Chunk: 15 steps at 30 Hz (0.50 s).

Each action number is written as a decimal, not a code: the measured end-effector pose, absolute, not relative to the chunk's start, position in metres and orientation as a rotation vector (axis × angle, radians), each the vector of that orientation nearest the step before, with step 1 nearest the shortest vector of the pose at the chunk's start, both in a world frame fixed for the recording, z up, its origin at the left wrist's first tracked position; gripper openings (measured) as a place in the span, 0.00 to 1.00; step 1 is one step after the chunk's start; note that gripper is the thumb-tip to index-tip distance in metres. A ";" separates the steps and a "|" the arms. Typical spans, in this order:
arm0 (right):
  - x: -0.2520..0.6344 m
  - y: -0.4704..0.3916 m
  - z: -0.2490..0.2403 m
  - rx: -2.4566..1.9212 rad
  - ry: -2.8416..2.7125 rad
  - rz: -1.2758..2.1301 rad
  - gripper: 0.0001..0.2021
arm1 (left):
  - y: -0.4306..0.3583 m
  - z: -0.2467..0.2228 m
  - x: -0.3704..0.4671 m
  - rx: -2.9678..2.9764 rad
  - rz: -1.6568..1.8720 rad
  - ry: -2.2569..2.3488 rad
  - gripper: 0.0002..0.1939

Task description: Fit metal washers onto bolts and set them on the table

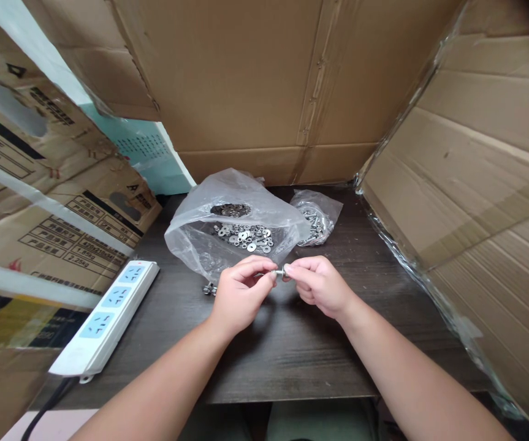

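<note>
Over the dark table, a small metal bolt (279,272) lies sideways between my two hands, with a round washer (285,273) around it near its right end. The thumb and forefinger of my left hand (242,293) are closed on the bolt's left end. My right hand (320,285) pinches the washer end, and its fingertips hide part of it. Just beyond them is an open clear plastic bag (190,229) with many loose washers (246,236) in it. A smaller plastic bag (333,208) of bolts (315,226) lies behind my right hand.
Several small metal fasteners (209,289) rest left of my left hand. A white power strip (108,318) with a black cord (50,404) lies along the left side. Cardboard walls (246,73) enclose the dark table (301,367) at left, back and right.
</note>
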State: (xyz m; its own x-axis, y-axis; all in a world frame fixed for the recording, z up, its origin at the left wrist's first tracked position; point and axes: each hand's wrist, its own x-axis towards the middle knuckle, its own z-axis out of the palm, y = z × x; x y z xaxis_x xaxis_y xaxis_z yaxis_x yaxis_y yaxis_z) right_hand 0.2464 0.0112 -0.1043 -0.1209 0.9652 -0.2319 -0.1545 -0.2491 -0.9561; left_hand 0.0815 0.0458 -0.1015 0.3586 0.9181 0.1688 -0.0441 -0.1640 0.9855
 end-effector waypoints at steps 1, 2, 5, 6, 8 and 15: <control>0.246 0.011 -0.105 -1.212 -1.035 1.535 0.22 | 0.046 -0.102 0.081 1.476 1.051 0.831 0.09; 0.247 0.012 -0.105 -1.221 -1.045 1.529 0.22 | 0.045 -0.101 0.081 1.477 1.050 0.825 0.09; 0.249 0.011 -0.105 -1.236 -1.069 1.498 0.24 | 0.045 -0.100 0.080 1.474 1.059 0.814 0.08; 0.250 0.011 -0.104 -1.240 -1.083 1.466 0.25 | 0.045 -0.099 0.080 1.470 1.065 0.813 0.08; 0.252 0.010 -0.103 -1.254 -1.138 1.343 0.26 | 0.046 -0.099 0.080 1.455 1.076 0.813 0.08; 0.253 0.004 -0.098 -1.336 -1.390 1.047 0.26 | 0.049 -0.103 0.079 1.396 1.069 0.795 0.08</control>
State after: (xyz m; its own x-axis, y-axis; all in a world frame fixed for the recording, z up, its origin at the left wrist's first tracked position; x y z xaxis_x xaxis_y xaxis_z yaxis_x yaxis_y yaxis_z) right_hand 0.2532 0.0039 -0.0984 0.0035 0.9985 0.0542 0.2233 0.0521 -0.9734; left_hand 0.0794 0.0488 -0.1032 0.3558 0.9216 0.1555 -0.1160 -0.1215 0.9858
